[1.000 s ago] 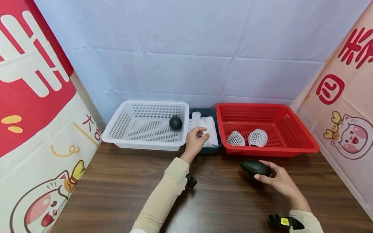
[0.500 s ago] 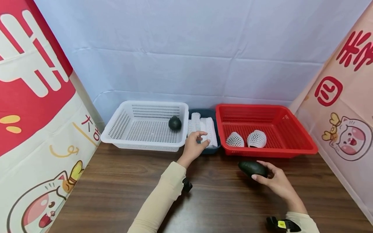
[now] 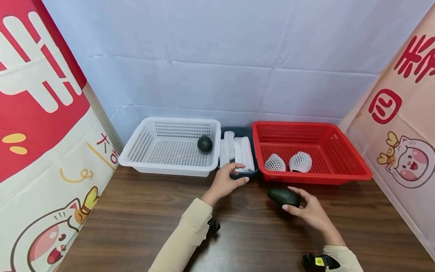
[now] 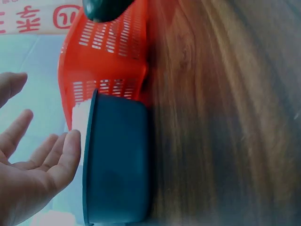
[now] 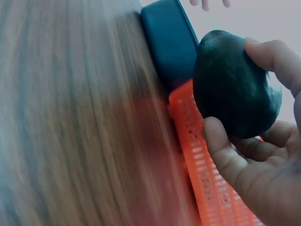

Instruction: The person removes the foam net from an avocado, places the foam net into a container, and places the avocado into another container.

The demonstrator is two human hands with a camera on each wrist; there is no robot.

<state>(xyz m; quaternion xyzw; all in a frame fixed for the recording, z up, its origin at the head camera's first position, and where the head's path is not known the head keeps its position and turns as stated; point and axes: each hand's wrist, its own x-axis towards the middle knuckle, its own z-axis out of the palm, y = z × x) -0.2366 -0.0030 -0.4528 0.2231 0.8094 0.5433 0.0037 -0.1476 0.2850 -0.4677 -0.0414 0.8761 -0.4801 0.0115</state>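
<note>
A dark green avocado (image 3: 283,197) is held above the table by my right hand (image 3: 312,213), in front of the red basket. In the right wrist view, thumb and fingers grip the avocado (image 5: 233,87) around one end. My left hand (image 3: 225,183) hangs at the front edge of a dark blue bin (image 3: 242,131), fingers apart and holding nothing. White foam net sleeves (image 3: 229,143) lie in that bin. The left wrist view shows the loose fingers of the left hand (image 4: 35,172) beside the bin wall (image 4: 117,160).
A white basket (image 3: 170,169) at left contains another avocado (image 3: 204,144). To the right stands a red basket (image 3: 316,176) with two net-wrapped fruits, one (image 3: 275,163) left of the other (image 3: 300,162). A cloth backdrop (image 3: 190,83) rises behind the baskets.
My right hand has moved left with the avocado. The left hand has drawn back from over the bin toward its front edge, uncovering more of the sleeves.
</note>
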